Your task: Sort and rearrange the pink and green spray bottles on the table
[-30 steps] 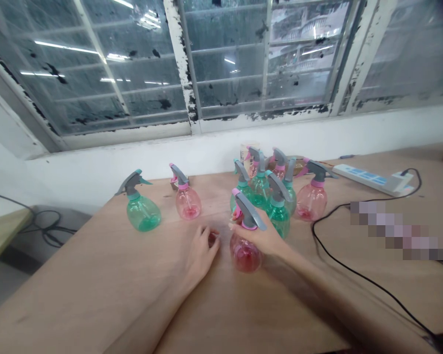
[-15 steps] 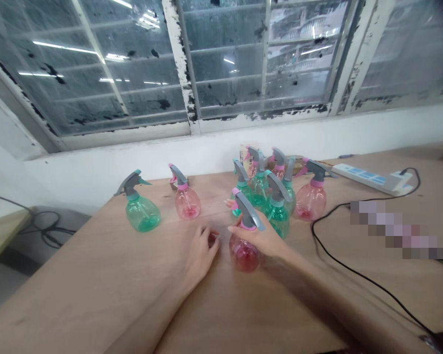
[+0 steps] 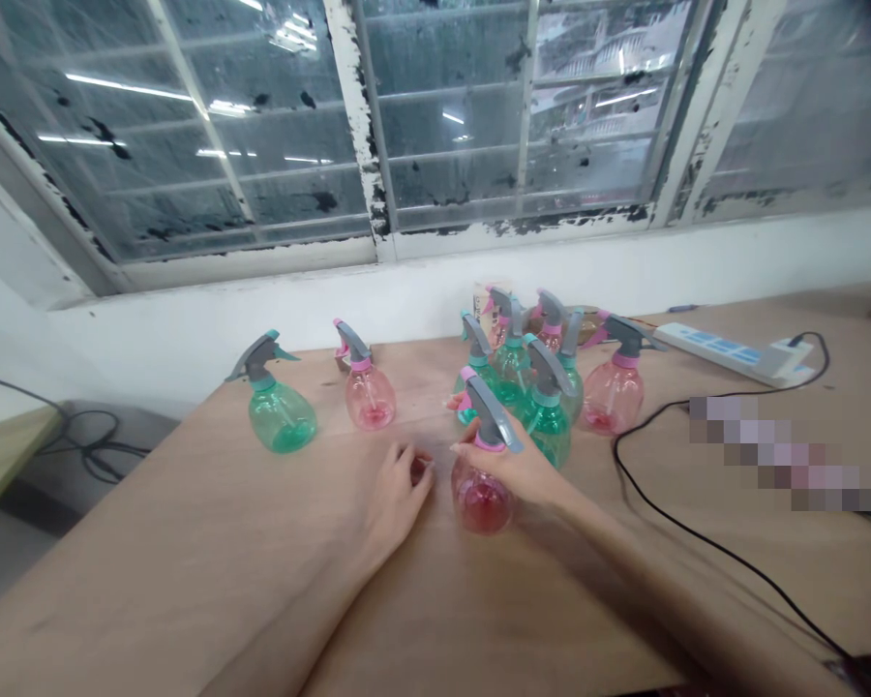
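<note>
My right hand is closed around the neck of a pink spray bottle, which stands upright with its grey sprayer head tilted to the right above the fingers. To its left, my left hand rests loosely curled on the tabletop, a gap showing between thumb and fingers and nothing visible in them. Just behind the held bottle is a green spray bottle, part of a close group with several other green and pink ones. A pink spray bottle stands at that group's right side.
Apart on the left stand a green spray bottle and another pink spray bottle. A white power strip lies at the back right, and a black cable runs across the wooden table. Behind are a wall and windows.
The view has shifted very slightly. Both hands and the bottles keep their places, with my right hand still around the pink spray bottle.
</note>
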The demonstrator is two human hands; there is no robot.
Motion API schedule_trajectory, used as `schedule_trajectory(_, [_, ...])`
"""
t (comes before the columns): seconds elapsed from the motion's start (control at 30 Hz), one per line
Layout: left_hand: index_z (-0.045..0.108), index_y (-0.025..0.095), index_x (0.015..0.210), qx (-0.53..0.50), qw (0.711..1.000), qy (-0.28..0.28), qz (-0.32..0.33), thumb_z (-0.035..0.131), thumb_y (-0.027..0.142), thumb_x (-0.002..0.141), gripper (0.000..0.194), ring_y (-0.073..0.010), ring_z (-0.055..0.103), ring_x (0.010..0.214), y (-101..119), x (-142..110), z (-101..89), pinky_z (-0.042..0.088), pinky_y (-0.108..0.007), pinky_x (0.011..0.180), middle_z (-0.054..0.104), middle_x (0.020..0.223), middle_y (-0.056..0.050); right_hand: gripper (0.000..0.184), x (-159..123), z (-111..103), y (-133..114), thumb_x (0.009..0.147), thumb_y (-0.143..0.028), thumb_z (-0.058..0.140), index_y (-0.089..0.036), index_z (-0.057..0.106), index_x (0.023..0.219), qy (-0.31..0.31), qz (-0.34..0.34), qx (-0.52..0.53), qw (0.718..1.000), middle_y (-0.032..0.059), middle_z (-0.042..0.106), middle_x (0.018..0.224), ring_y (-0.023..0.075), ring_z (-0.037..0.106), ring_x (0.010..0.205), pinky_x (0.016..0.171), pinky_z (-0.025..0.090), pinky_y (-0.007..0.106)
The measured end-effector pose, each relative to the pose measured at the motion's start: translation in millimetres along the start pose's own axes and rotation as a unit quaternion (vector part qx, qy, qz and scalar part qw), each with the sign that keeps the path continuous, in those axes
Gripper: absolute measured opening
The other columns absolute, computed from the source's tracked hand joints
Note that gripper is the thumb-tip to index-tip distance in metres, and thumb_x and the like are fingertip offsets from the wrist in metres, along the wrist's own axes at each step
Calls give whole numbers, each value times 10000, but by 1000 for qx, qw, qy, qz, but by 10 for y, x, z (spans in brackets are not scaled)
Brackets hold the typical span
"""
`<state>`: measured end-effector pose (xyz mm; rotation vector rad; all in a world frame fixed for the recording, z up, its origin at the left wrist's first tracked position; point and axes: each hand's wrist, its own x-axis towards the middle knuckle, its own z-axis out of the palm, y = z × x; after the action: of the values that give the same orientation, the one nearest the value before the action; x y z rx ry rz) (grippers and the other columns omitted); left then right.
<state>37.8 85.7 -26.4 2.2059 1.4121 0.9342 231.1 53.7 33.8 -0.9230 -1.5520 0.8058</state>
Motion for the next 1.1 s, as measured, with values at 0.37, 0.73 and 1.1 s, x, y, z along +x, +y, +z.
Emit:
schedule_trajectory(0.37, [578,186,863,14,1000,0,0,514,218,838,76,-147,575,729,14,4,-16,490,-310,710,526,871,-14,234,26,24,-130,650,-138,611,-220,538,858,59,-7,-53,997,-18,621,779,177,611,753,720,474,325])
schedule_trajectory(0.73, [587,186,869,7,1000,1,4,501,242,843,106,-157,583,741,35,7,-22,499,-317,711,539,870,-22,466,12,-22,-38,702,-189,626,-252,570,1161,16,-3,-43,999,6,650,838,175,599,717,744,489,347])
schedule_trajectory(1.1, [583,185,873,-1,1000,0,-1,501,238,847,102,-149,583,726,11,0,1,501,-317,707,533,877,-23,725,-43,40,37,743,-196,637,-340,349,1393,40,-9,29,999,54,570,1249,213,583,1099,941,475,403])
